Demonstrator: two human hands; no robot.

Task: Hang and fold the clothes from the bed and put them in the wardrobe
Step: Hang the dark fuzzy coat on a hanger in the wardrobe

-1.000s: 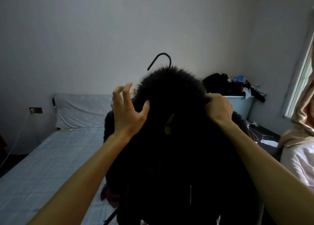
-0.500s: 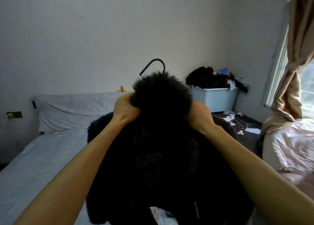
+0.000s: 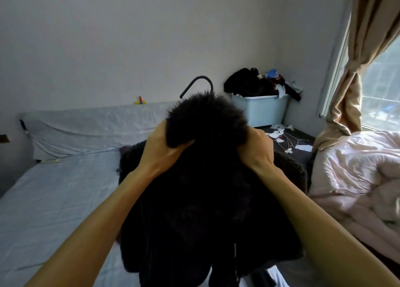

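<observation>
Both hands are up in front of me, head view. My left hand (image 3: 161, 150) grips the fluffy collar (image 3: 205, 119) of the black coat (image 3: 194, 211) on its left side, and my right hand (image 3: 255, 149) clutches its right side, so the hands are apart with the collar between them. A dark hanger hook (image 3: 199, 85) sticks up behind the collar. The coat's body hangs over the grey-sheeted bed (image 3: 54, 195). A pale blue bin (image 3: 259, 111) heaped with clothes stands in the far corner, and a pink duvet (image 3: 350, 167) lies at right.

- Plain pale wall (image 3: 129, 37) behind the bed (image 3: 54, 200).
- Daylit window (image 3: 381, 87) at right, with a tied tan curtain (image 3: 355, 91).
- Pale blue bin (image 3: 259, 113) in the corner on a dark floor (image 3: 303, 139).
</observation>
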